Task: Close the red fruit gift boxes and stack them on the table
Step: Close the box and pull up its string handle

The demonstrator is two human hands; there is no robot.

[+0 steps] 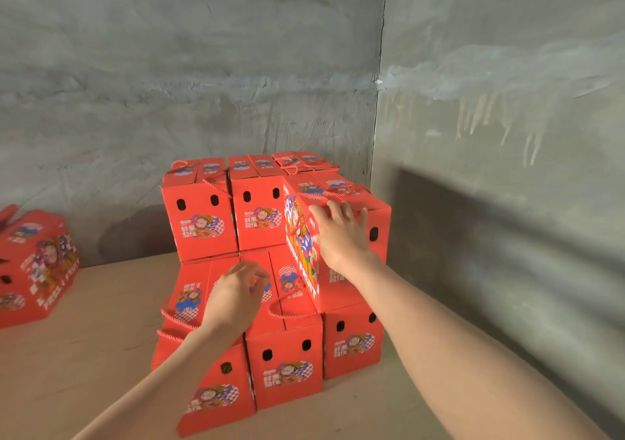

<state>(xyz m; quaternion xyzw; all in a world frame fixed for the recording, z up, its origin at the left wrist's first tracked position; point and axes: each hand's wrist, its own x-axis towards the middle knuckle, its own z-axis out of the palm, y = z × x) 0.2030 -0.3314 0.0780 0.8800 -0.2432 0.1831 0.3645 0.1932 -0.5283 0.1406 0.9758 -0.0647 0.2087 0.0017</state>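
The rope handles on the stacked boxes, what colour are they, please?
Red, matching the boxes; the rope handles show best in the head view.

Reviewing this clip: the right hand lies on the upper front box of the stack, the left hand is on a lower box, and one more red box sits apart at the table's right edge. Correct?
Not quite. The head view shows the separate red box at the table's left edge, not the right. The rest holds: right hand on the upper front box, left hand on a lower box.
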